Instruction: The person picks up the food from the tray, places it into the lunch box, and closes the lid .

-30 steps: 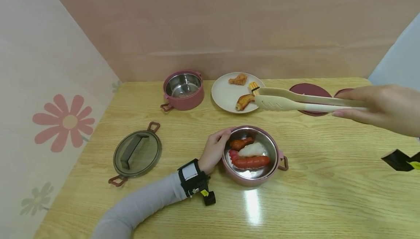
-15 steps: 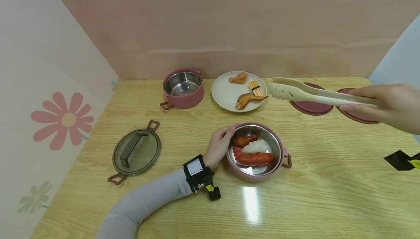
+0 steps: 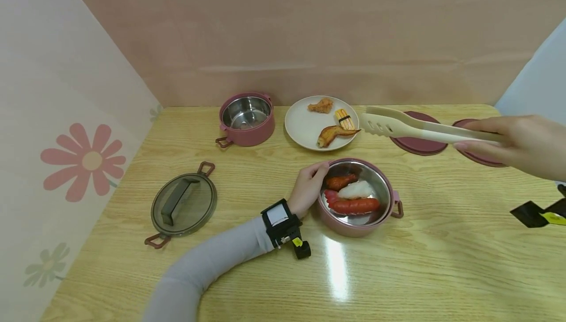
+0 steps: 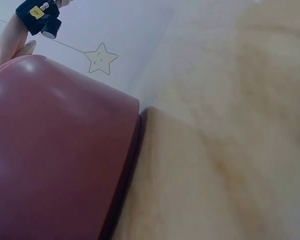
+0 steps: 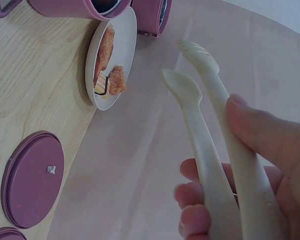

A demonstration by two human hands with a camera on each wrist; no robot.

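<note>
Head view: the right hand (image 3: 513, 145) grips cream tongs (image 3: 398, 126), tips parted just beside the wing (image 3: 333, 134) on the plate (image 3: 305, 130), while the left hand (image 3: 311, 187) steadies the pink pot (image 3: 358, 223); seemingly mid-transfer, needing a pinch on the wing.

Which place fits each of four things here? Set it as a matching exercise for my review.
Things:
1. tongs
2. sausage
3. chicken wing
4. clear lid

Places:
a. on the white plate
b. flat on the table, left of the left hand
c. held in the right hand
d. inside the near pink pot

Pairs: 1-c, 2-d, 3-a, 4-b
</note>
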